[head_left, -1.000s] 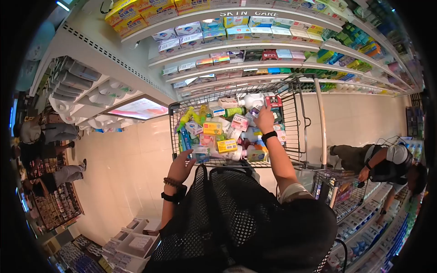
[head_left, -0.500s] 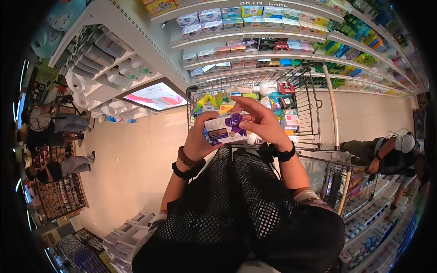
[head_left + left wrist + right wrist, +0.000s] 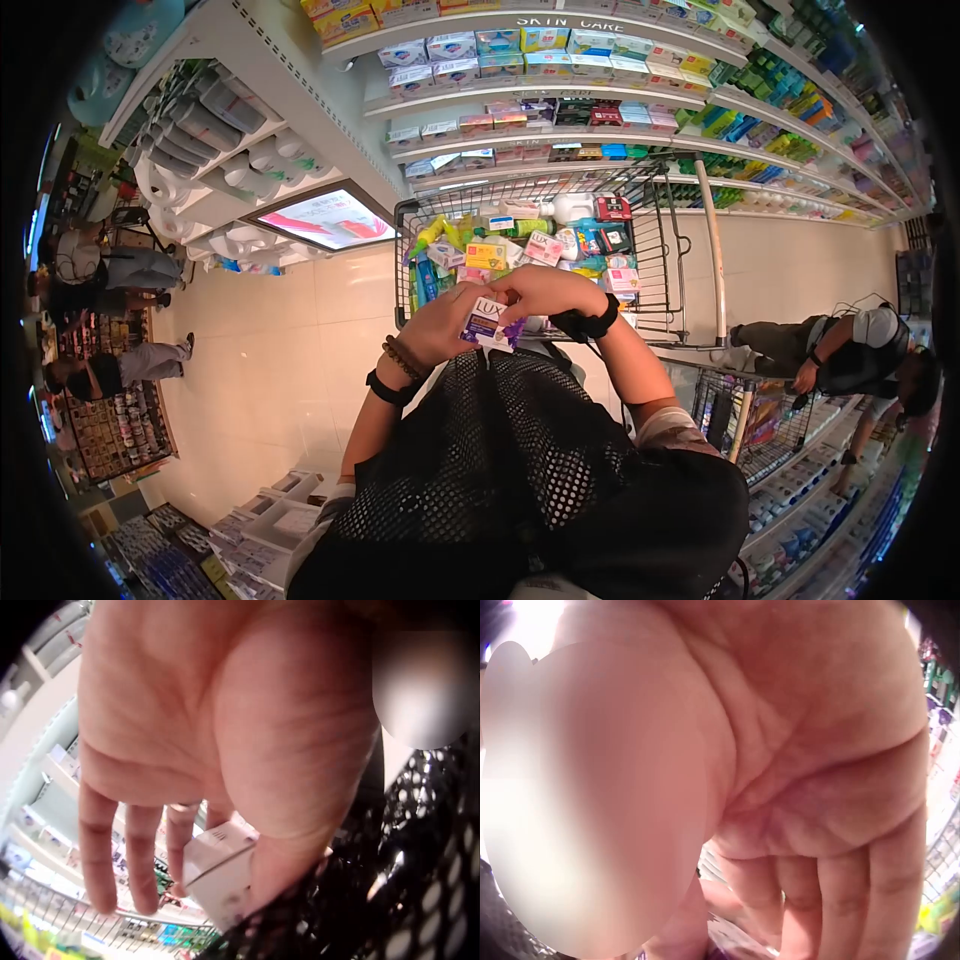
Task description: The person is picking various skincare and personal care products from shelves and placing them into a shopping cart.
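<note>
Shelving [image 3: 545, 92]: marked "SKIN CARE", several white-edged tiers of boxed goods, running along the far side of the cart; its lower edges lie near the cart's far rim.

Floor [image 3: 275, 340]: pale tile, a broad stretch left of the cart, another right of its handle, reaching to the shelving.

Side display [image 3: 350, 125]: white, perforated edge, stocked with bottles; its corner stands near the cart's far left corner. Lit screen [image 3: 325, 215] on its lower part.

Black mesh garment [image 3: 520, 430]: worn by the person, close below both hands.

Shopping cart [image 3: 400, 222]: black wire basket, upright rims, handle at right; near rim partly hidden by hands.

Second cart [image 3: 742, 420]: just beside the first at lower right, with a bystander [image 3: 850, 350] beyond it. More bystanders at far left.

Left hand [image 3: 435, 325]: partly closed, thumb and forefinger pinching the box's left side, outer fingers extended.

Right hand [image 3: 555, 295]: bent over the upper right of the box, thumb and fingers gripping it; exact fingertip contact is hard to tell.

Cart goods: white jug [image 3: 574, 208], red box [image 3: 612, 208], pink LUX box [image 3: 543, 248], yellow box [image 3: 486, 256], packed close together.

Purple-and-white LUX box [image 3: 490, 323]: one, tilted, held between both hands at the cart's near side, above the mesh.
</note>
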Demonstrator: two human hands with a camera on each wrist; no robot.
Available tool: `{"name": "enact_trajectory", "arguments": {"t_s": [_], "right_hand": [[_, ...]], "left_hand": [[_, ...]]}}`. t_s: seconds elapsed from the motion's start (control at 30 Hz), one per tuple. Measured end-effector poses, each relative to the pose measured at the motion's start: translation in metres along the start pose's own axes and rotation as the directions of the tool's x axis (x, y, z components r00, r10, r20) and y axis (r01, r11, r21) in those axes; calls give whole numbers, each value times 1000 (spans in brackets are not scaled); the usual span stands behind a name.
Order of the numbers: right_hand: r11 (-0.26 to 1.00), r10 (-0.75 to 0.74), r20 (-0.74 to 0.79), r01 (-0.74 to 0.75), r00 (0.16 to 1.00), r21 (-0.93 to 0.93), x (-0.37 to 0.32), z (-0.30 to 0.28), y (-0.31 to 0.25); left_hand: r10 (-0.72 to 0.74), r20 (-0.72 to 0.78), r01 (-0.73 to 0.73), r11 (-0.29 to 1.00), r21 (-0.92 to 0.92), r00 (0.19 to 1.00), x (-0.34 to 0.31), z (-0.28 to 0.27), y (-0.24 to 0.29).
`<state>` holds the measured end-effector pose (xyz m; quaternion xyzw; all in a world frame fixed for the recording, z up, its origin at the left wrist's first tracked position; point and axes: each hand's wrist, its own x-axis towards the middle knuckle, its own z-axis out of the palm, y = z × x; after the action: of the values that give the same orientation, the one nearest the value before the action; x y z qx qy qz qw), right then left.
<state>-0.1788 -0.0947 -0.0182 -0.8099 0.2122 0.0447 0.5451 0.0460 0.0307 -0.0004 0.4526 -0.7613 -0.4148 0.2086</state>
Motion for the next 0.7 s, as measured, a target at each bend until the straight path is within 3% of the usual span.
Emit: {"name": "enact_trajectory", "arguments": {"t_s": [0.03,0.07,0.1,0.13,0.17,0.2,0.27,0.43,0.5,0.6,0.67,0.7], "right_hand": [[1000,30,-11,-30,999,0,11,-9,25],[990,53,-104,-66,993,-127,22,-23,59],[947,53,-296,-141,954,-287,26,-40,78],[870,96,-489,-312,867,-382,34,-58,101],[794,-77,-691,-375,718,-479,49,-73,141],[684,-187,-790,-500,584,-532,64,-96,176],[601,-287,-858,-618,425,-507,82,-141,201],[478,-349,-801,-642,486,-599,129,-211,236],[486,-281,-824,-667,493,-565,148,-220,247],[470,-219,-838,-698,500,-540,167,-231,259],[444,-130,-856,-743,500,-501,174,-238,268],[504,-78,-865,-729,496,-464,174,-243,265]], "left_hand": [[-92,-139,93,996,7,986,-4,3,-5],[-180,-273,187,982,0,945,-8,6,-14],[-291,-297,319,946,52,910,-16,9,-36],[-387,-317,427,902,64,866,-26,9,-50],[-465,-314,503,863,49,828,-33,4,-53],[-540,-312,577,816,33,782,-40,0,-54],[-598,-325,662,737,138,733,-57,6,-71],[-793,-211,817,574,56,571,-79,26,-80],[-829,-214,849,529,2,517,-81,35,-79],[-866,-119,857,499,-131,486,-75,41,-71],[-844,-138,828,535,-167,517,-72,46,-69],[-835,-136,815,551,-180,534,-67,45,-66]]}}
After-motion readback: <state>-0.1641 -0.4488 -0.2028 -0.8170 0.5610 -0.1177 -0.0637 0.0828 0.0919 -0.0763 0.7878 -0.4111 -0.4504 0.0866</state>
